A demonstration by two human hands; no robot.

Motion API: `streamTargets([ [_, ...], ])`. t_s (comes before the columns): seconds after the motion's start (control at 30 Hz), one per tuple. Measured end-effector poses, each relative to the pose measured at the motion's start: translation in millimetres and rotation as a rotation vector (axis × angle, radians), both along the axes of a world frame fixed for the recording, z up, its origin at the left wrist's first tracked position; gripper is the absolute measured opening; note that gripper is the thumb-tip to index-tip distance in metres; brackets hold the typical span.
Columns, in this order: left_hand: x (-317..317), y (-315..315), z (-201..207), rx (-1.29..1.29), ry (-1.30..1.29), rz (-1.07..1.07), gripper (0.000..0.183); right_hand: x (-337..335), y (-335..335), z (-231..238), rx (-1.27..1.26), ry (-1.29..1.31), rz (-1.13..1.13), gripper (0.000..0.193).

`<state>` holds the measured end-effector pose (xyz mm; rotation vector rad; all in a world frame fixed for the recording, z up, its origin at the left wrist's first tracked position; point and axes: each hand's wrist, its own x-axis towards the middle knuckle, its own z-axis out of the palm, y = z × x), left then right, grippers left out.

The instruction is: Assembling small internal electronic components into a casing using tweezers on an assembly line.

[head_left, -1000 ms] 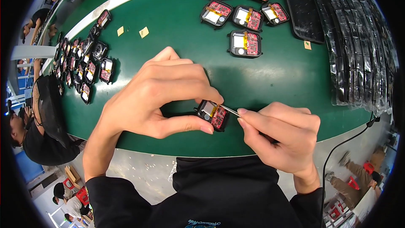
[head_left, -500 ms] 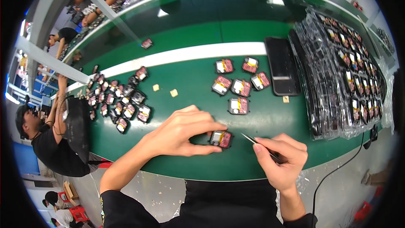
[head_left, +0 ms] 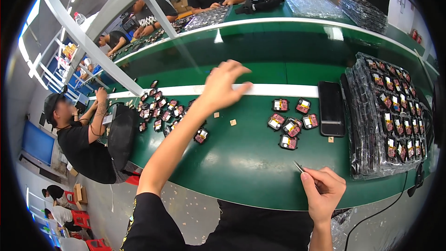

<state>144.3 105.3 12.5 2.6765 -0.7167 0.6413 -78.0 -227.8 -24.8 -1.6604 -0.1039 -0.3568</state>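
The green counter [head_left: 241, 172] spreads across most of the view, crossed toward its far side by a long white strip [head_left: 278, 91]; at its left sits a co-worker [head_left: 90, 146] in a black cap and black top. At the right end rises a stack of clear plastic trays [head_left: 360, 158], with a flat black slab [head_left: 331, 104] lying just beside it. The left hand [head_left: 225, 86] is stretched out above the white strip, fingers spread and thumb apart, while the right hand [head_left: 325, 188] pinches between thumb and forefinger over the near edge. Under and to the left of the left forearm lies a crowded heap of modules [head_left: 173, 106], black-cased with red boards; a smaller module group [head_left: 288, 142] lies ahead of the right hand, nearer the person and to the right of the left hand, its middle piece perhaps overlapped by another, which is hard to tell. The tweezers [head_left: 298, 165] in the right hand point toward that group without touching it. Tan squares [head_left: 233, 122] lie between heap and group. A blurred reddish piece [head_left: 212, 71] shows by the left knuckles, too hidden to identify. Half a second ago the left hand gripped a module near the tweezers; now it has let go and reached forward, while the right hand keeps its pinch
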Motion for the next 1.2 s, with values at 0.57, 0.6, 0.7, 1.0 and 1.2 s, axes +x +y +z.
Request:
streamTargets([
  [0.57, -110, -26, 17, -0.094, 0.375, -0.406, 0.046, 1, -3, 2, -0.047, 0.014, -0.013, 0.017],
  [0.6, -134, -35, 12, -0.062, 0.348, -0.461, 0.050, -1, -3, 3, -0.046, -0.007, -0.003, 0.018],
  [0.7, -172, -38, -4, -0.057, 0.350, -0.503, 0.057, 5, 4, 5, -0.085, 0.011, 0.036, 0.019],
  [1.0, -175, -29, -4, -0.034, 0.428, -0.265, 0.066, 4, 3, 5, -0.149, -0.026, 0.083, 0.018],
  [1.2, -177, -40, -8, -0.213, 0.524, -0.412, 0.061, 11, 6, 16, -0.176, 0.026, 0.256, 0.016],
])
